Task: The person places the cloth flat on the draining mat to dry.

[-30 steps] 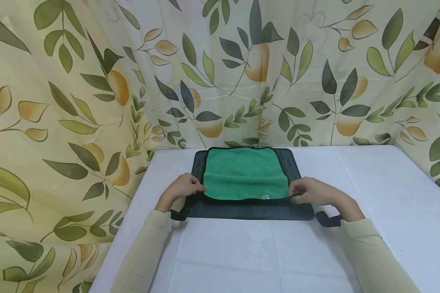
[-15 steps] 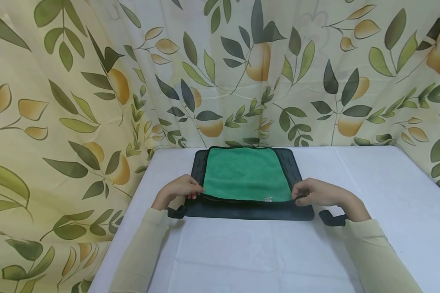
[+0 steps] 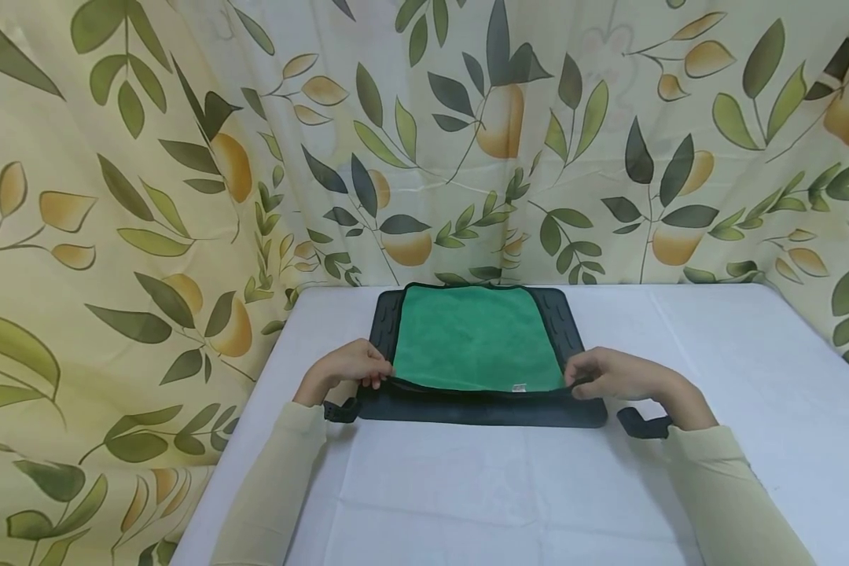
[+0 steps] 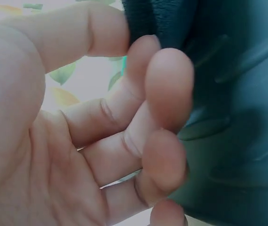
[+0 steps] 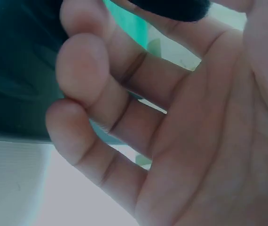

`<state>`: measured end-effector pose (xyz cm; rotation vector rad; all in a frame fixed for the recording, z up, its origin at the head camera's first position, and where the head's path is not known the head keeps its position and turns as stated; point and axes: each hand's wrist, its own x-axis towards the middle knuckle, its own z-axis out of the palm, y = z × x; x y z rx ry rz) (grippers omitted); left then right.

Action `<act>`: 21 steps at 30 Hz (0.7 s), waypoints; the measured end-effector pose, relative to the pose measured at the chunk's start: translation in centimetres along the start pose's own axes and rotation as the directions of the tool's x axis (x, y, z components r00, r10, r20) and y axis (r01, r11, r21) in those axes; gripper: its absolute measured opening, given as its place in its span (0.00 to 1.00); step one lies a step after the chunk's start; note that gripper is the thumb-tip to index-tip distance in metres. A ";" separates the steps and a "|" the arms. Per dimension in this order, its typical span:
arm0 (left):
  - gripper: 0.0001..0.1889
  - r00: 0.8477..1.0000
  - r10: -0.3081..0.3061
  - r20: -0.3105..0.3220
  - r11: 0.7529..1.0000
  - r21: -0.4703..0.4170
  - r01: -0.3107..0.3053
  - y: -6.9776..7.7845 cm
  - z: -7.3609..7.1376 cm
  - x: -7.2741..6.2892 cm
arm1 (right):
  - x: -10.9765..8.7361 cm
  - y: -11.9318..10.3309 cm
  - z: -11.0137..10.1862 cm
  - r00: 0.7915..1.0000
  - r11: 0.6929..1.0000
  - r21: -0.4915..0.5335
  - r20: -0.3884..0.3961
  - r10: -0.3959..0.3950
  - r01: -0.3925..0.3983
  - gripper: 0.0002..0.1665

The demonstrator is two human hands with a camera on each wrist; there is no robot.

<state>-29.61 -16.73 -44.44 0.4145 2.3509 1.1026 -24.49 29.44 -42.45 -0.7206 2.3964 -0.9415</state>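
A green cloth (image 3: pixel 477 338) with a dark border and a small white tag (image 3: pixel 520 388) lies spread over a black ribbed mat (image 3: pixel 481 410). At its near left corner my left hand (image 3: pixel 350 365) pinches the dark edge between thumb and forefinger, as the left wrist view shows with the dark edging (image 4: pixel 160 21) at the fingertips. My right hand (image 3: pixel 615 373) pinches the near right corner. In the right wrist view a piece of dark edging (image 5: pixel 176 8) shows at the top, while the other fingers curl loosely. The near edge is lifted slightly above the mat.
The mat lies on a table with a white cover (image 3: pixel 453 487), close to its far edge. Behind and to the left hangs a curtain (image 3: pixel 424 141) printed with leaves and fruit. Dark straps (image 3: pixel 642 424) sit at both wrists.
Both hands have drawn the cloth's near edge slightly toward me and apart, and the fold across its middle has flattened out. Over the last half second almost nothing moved.
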 end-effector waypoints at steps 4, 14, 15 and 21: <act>0.16 1.000 -0.003 0.018 0.999 0.052 0.002 -0.2 0.3 0.1 | 0.3 0.2 0.4 1.000 1.000 0.015 0.025 0.013 -0.013 0.05; 0.17 1.000 -0.020 0.023 0.995 0.098 0.018 -0.5 0.8 0.2 | 0.5 0.6 1.0 0.998 1.000 -0.011 0.061 0.023 -0.022 0.05; 0.17 0.999 -0.024 0.025 0.995 0.101 0.021 -0.4 0.8 0.2 | 0.5 0.6 1.1 0.998 1.000 -0.013 0.062 0.027 -0.026 0.05; 0.18 1.000 -0.018 0.019 0.991 0.132 0.016 -0.6 0.7 0.0 | 0.2 0.5 1.0 0.997 0.999 -0.019 0.066 0.044 -0.042 0.06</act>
